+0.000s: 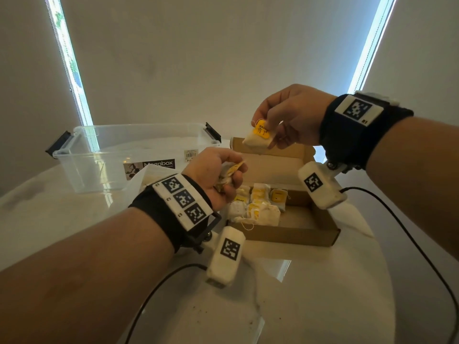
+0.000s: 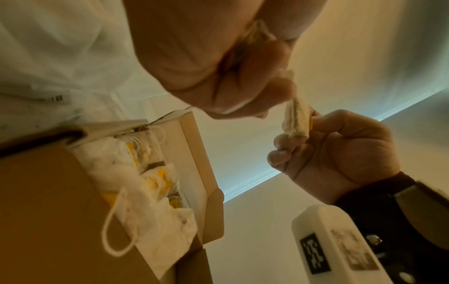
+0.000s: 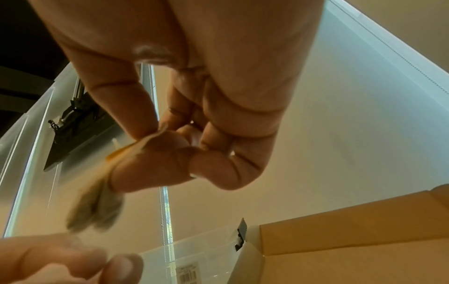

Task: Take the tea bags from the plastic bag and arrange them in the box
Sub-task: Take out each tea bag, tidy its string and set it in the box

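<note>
Head view: right hand (image 1: 288,115) pinches one tea bag (image 1: 258,139) above the open cardboard box (image 1: 293,235). Left hand (image 1: 214,177) grasps a bunch of tea bags (image 1: 229,173) beside the box.

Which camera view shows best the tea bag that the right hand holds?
The head view: the tea bag with its yellow tag faces the camera, pinched by the right hand above the box. The left wrist view shows it edge-on; the right wrist view shows it blurred.
</note>
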